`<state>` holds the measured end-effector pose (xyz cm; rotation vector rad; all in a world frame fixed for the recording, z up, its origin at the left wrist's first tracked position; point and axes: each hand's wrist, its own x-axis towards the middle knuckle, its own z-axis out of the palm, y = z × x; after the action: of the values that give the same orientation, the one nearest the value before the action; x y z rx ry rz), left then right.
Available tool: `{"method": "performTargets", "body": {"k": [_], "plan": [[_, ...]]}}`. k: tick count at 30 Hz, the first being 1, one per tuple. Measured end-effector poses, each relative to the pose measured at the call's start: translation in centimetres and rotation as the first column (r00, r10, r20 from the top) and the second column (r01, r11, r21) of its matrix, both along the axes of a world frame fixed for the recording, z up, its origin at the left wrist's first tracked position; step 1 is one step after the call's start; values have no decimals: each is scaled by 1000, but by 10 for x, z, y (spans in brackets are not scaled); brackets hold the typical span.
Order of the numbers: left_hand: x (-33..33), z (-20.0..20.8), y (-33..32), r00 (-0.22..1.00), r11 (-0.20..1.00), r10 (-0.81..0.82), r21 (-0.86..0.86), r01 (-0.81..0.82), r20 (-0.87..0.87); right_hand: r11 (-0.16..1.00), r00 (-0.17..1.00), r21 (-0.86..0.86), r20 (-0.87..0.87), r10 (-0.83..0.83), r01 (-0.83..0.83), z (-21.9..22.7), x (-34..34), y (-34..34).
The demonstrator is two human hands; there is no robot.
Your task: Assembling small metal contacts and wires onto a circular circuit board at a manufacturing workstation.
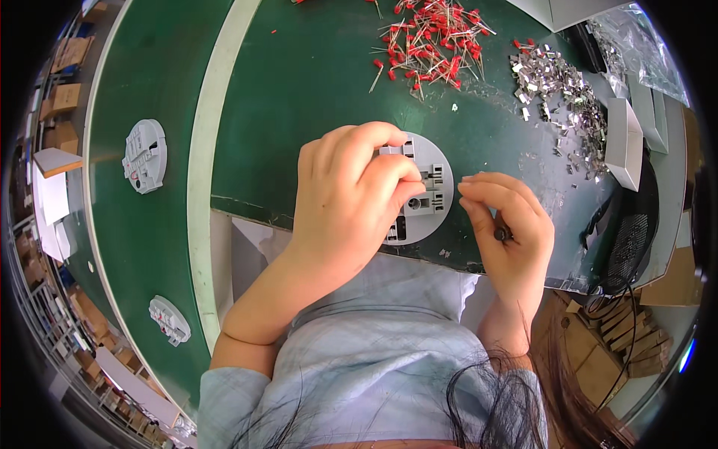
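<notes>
A round grey plastic base [432,196] with slots and small fittings lies on the green work surface near its front edge. My left hand [346,191] covers the left half of this base, its fingertips pinched down on the middle of it. My right hand [507,226] hovers just right of the base, fingers curled around a small dark object that is mostly hidden; the fingertips point toward the base.
A pile of red components with wire legs [434,41] lies at the back. A heap of small shiny metal clips [557,93] lies back right, beside a white box [623,142]. Two more round grey bases [145,156] [169,319] sit on the green belt at left.
</notes>
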<state>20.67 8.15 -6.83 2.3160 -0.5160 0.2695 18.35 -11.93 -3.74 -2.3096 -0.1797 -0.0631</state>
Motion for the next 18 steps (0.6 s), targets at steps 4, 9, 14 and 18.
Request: {"method": "performTargets", "body": {"k": [4,9,14,18], "plan": [[1,-5,-4,999,997,18,77,-21,47,1000,1000,0,15,-14,14,-1,-4,-3],[3,-6,-3,992,989,-7,147,-11,126,1000,1000,-15,-3,-26,26,-4,-4,-4],[4,-10,-1,983,983,-45,186,11,179,1000,1000,-25,12,-6,6,-5,-1,-4],[6,-9,2,984,980,-56,196,23,166,998,999,-43,21,50,-49,-6,3,-6]]}}
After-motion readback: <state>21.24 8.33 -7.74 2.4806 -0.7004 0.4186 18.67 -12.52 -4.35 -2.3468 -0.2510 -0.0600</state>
